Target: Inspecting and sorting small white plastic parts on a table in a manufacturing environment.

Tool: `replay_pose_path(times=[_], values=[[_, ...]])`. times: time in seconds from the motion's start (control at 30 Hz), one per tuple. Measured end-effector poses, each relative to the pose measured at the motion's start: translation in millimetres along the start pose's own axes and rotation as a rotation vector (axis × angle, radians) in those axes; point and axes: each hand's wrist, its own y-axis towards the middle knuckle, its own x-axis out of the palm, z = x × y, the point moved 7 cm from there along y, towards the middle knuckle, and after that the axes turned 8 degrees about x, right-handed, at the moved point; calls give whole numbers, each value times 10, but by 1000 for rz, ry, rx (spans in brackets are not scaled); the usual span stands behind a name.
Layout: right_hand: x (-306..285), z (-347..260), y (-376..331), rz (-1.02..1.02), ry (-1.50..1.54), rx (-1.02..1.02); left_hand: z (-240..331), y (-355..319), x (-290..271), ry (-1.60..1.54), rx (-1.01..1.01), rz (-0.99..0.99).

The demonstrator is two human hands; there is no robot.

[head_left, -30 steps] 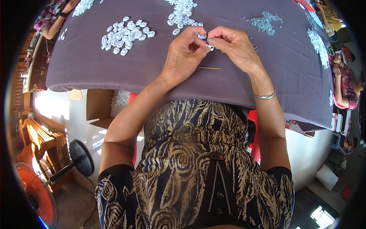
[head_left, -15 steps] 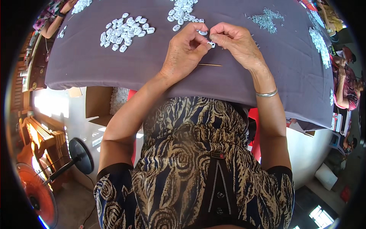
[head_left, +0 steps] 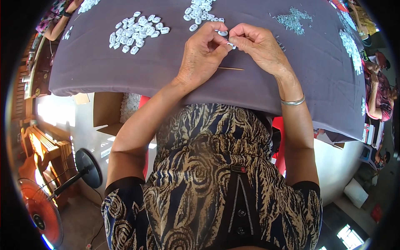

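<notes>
1. Upper centre of the head view: left hand (head_left: 201, 53) pinches a small white piece (head_left: 232, 46) between thumb and index finger; piece sits between the two hands, partly hidden.
2. Same spot, right side: right hand (head_left: 261, 50), thumb and index tips pressed together at the piece; too small to tell what's between them.
3. Just below the hands: thin wooden stick (head_left: 232, 68) lying on purple-grey cloth (head_left: 125, 75).
4. Upper left: loose pile of white pieces (head_left: 135, 32).
5. Top centre: second white heap (head_left: 199, 10).
6. Upper right: heap of small metallic bits (head_left: 293, 20).
7. Lower left: orange fan (head_left: 39, 210).
</notes>
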Motion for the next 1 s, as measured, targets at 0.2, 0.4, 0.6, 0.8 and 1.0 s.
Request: replay_pose_path(times=[0.2,0.4,0.6,0.8,1.0], values=[[43,14,19,72,-70,-13,-60,1,-32,-18,4,65],[79,41,32,199,-126,-5,-39,11,-56,-43,-6,107],[41,30,30,285,-90,-97,-77,17,-68,-62,-25,89],[13,19,38,183,47,28,-70,35,-104,0,-26,49],[-219,148,55,310,68,64,-109,118,-218,27,25,70]])
